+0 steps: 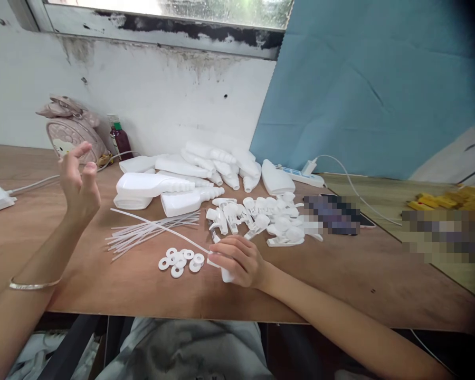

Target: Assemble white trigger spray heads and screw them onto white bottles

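My right hand (pixel 239 261) is closed around a white spray head (pixel 227 275) near the table's front. A long thin plastic tube (pixel 162 227) sticks out from it toward the upper left; its joint with the head is hidden by my fingers. My left hand (pixel 79 182) is raised at the left, fingers apart, holding nothing. Below the held tube lies a bunch of similar tubes (pixel 132 238). White ring washers (pixel 177 272) form a small group left of my right hand. Several more spray heads (pixel 257 214) are piled just behind that hand.
White empty-looking bottles (pixel 150 184) lie heaped at the back. A pink bag (pixel 77 132) and a dark red bottle (pixel 121 140) stand by the wall. A power strip (pixel 304 177), its cable and a phone (pixel 366 220) are at the right, with yellow pieces (pixel 455 199) beyond.
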`<state>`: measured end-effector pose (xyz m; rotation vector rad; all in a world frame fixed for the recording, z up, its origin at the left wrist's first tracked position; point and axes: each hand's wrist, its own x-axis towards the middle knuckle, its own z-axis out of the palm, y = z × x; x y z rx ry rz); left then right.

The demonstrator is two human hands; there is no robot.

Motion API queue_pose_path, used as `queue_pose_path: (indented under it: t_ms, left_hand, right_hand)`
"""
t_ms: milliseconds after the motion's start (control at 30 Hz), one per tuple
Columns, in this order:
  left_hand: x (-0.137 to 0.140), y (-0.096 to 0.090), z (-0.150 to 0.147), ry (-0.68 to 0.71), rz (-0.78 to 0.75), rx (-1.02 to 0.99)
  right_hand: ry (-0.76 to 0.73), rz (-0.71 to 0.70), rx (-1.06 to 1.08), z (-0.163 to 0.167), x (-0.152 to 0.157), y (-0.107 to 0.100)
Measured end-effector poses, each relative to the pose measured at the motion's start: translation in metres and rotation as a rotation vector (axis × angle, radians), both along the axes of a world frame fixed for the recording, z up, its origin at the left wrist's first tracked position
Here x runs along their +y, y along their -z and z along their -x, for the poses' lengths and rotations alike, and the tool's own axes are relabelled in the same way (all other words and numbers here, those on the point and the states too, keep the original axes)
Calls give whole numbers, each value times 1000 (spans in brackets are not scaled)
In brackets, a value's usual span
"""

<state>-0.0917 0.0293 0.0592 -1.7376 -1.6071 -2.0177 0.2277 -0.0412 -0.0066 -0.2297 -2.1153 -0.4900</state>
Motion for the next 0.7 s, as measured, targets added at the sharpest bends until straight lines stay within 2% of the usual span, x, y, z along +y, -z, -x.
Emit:
queue_pose_path:
  t_ms: [33, 100, 167, 233, 333, 433, 533, 700]
  left_hand:
    - [-10, -6, -12, 43, -68, 215]
    - [-29, -15, -39, 220, -122, 557]
    - [-43, -15, -67, 411, -96, 913]
    - [-51, -10, -92, 489, -210, 1119]
    - [-53, 4, -113, 517, -415, 1157]
    - [-50, 16, -114, 472, -540, 1092]
    - [-49, 23, -108, 470, -584, 1055]
    - [-51, 31, -106, 474, -572, 994]
  right_hand:
    - [5, 13, 32, 0, 1, 1]
    - [7, 22, 89, -1, 1, 3]
    - [18, 16, 134, -1, 1, 3]
    - [60, -5, 180, -2, 0, 2]
    - [146, -18, 224, -2, -1, -1]
    - [165, 40, 220, -2, -1, -2]
    - [104, 114, 219, -2, 1, 0]
    - [51, 273, 256, -1, 2, 1]
